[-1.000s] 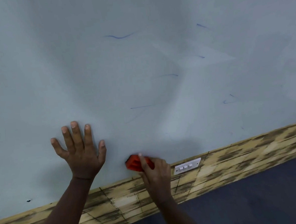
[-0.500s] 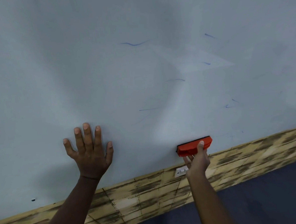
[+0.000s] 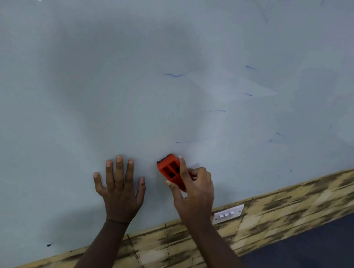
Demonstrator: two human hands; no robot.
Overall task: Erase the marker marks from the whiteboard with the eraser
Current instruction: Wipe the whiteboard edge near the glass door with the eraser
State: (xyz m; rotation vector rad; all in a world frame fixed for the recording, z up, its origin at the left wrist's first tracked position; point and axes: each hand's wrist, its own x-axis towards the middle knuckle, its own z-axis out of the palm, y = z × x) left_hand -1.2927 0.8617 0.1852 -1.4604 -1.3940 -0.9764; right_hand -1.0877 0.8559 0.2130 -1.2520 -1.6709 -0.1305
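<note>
The whiteboard (image 3: 87,98) fills most of the view, pale grey-blue with smeared patches. Several thin blue marker marks (image 3: 175,75) lie scattered over its centre and right. My right hand (image 3: 194,190) grips the orange eraser (image 3: 170,171) and holds it against the board's lower middle, its long axis tilted up to the left. My left hand (image 3: 119,189) lies flat on the board with fingers spread, just left of the eraser and a short gap away from it.
Below the board runs a yellow-brown stone-pattern wall strip (image 3: 300,205) with a white switch plate (image 3: 228,213) just right of my right wrist. Small screws (image 3: 48,244) sit in the board near its lower edge. Dark blue surface (image 3: 324,249) at bottom right.
My right hand swept the eraser right along the board's lower edge, then back left and up beside my left hand, turning it from level to tilted. My left hand stayed flat.
</note>
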